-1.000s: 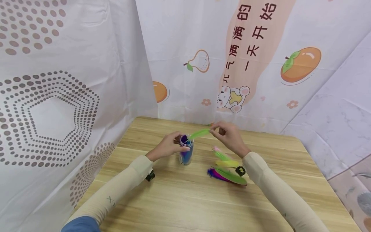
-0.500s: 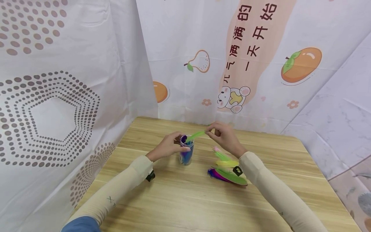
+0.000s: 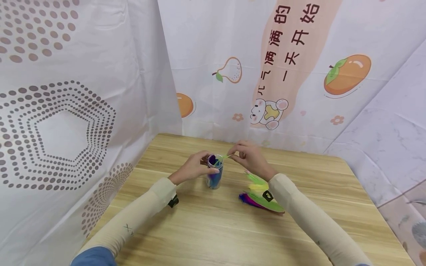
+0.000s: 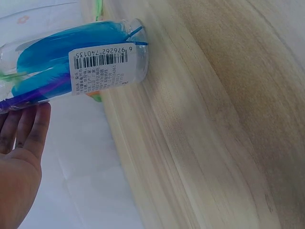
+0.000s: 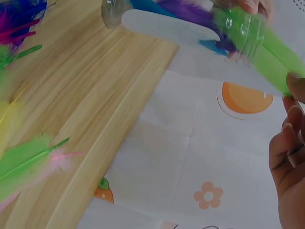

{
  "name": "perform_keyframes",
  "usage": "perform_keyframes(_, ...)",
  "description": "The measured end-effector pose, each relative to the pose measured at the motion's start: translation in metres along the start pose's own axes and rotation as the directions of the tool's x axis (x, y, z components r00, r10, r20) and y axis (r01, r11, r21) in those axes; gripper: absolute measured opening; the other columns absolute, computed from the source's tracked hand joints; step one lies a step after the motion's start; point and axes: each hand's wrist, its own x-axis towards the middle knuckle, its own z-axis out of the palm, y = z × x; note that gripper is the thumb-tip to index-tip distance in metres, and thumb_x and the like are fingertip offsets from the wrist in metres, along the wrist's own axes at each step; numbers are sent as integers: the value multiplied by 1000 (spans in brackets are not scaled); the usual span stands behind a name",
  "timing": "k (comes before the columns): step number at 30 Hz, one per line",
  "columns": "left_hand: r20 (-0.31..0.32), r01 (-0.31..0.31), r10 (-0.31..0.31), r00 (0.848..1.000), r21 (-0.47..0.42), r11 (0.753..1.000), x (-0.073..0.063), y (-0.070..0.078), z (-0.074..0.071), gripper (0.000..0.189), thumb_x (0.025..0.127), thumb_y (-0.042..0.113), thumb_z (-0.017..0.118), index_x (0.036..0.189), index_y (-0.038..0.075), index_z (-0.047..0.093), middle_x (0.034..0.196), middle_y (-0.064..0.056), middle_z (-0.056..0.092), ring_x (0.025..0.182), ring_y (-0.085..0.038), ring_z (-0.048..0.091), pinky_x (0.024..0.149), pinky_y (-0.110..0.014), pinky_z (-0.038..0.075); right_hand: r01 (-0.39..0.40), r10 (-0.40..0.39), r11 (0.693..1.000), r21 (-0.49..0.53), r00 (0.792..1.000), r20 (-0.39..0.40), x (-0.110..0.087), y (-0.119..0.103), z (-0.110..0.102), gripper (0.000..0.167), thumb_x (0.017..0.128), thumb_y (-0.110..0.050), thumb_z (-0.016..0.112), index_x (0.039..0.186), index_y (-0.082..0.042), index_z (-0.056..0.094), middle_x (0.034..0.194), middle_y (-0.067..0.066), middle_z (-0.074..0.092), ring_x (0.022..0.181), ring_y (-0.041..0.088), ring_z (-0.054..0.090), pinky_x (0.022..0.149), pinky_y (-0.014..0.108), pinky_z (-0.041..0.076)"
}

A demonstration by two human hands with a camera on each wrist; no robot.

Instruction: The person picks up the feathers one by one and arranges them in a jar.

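A clear jar (image 3: 214, 181) stands upright on the table, holding blue and purple feathers (image 4: 71, 43). My left hand (image 3: 193, 168) grips it near the rim, thumb in front and fingers behind. In the left wrist view a white barcode label (image 4: 100, 64) shows on the jar's side. Between thumb and fingertips my right hand (image 3: 250, 159) pinches a light green feather (image 5: 279, 62) by one end. The feather's other end reaches into the jar's mouth. How deep it sits is hard to tell in the head view.
Loose feathers lie right of the jar: yellow (image 3: 256, 187), green (image 3: 266, 201), and blue and purple (image 3: 247, 199); a pink one (image 5: 59, 160) shows in the right wrist view. The wooden table (image 3: 199, 229) meets a printed curtain (image 3: 206, 125) at its back edge.
My right hand has moved left and slightly down toward the jar, bringing the green feather's tip into its mouth. My left hand keeps its grip on the jar.
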Motion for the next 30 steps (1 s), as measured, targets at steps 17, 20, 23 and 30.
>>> perform_keyframes(17,14,-17,17,1000,2,1000,-1,-1,-1,51,85,43,86,125,21,65,109,4,68,102,-15,65,91,-37,56,-32,30,999,14,993,114,8,-9,18,15,94,-6,76,107,-13,78,103,-4,75,69,6,53,59,25,48)
perform_keyframes(20,14,-27,27,1000,0,1000,-1,-1,-1,49,85,43,86,124,22,66,108,4,67,101,-15,65,91,-37,55,-59,57,998,9,988,146,10,-10,22,15,95,-7,75,108,-14,78,105,-4,75,70,6,53,61,25,48)
perform_keyframes(23,16,-35,35,999,-1,999,-1,-1,-1,47,85,45,85,121,23,66,106,4,67,101,-14,65,92,-36,55,-85,84,996,-7,980,180,12,-11,26,15,96,-10,75,109,-15,79,105,-5,75,67,6,50,59,25,46)
perform_keyframes(30,23,-46,46,999,-5,999,-2,-1,-1,44,86,47,84,121,27,66,109,7,67,104,-12,64,93,-36,54,-109,113,994,-30,962,249,18,-14,33,14,100,-13,70,110,-16,79,107,-5,76,64,6,51,59,26,47)
